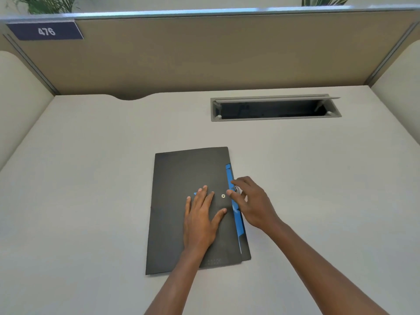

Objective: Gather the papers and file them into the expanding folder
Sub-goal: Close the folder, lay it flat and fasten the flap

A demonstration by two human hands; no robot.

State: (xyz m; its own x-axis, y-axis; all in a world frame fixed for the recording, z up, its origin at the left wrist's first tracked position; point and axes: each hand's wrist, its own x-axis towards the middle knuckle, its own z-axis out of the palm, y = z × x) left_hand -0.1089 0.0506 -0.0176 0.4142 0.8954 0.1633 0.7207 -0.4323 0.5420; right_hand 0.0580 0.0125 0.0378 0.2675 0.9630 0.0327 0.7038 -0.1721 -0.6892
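Note:
A black expanding folder [181,178] lies flat in the middle of the desk, its cover down. Blue inner dividers [230,176] show along its right edge. A small metal snap [223,196] sits on the cover near that edge. My left hand [201,220] rests flat on the cover, fingers spread, just left of the snap. My right hand [252,203] is at the folder's right edge, thumb and fingers curled by the blue dividers, with a small white bit [239,190] showing at the fingertips. No loose papers are visible.
The pale desk [91,167] is enclosed by tan partition walls [204,53]. An open grey cable hatch [275,108] sits in the desk behind the folder to the right. A blue sign reading 476 [45,31] hangs at upper left.

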